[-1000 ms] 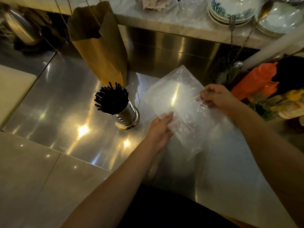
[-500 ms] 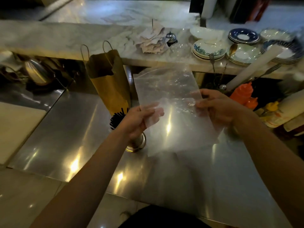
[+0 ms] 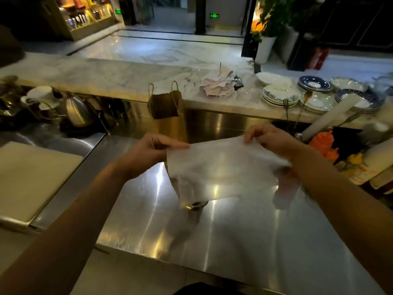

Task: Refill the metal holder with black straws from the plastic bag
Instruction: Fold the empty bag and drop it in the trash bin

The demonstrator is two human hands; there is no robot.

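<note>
— Where's the plastic bag (image 3: 221,167)?
— Up in front of the metal holder (image 3: 197,206); my left hand (image 3: 148,150) and right hand (image 3: 270,139) each pinch a top corner. Seems light, limp, slippery, so corners grip best.

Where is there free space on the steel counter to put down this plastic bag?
Bare: the steel counter on the near side of the metal holder, right of the white board. Crowded: its right edge with sauce bottles, and the marble ledge with plates.
</note>
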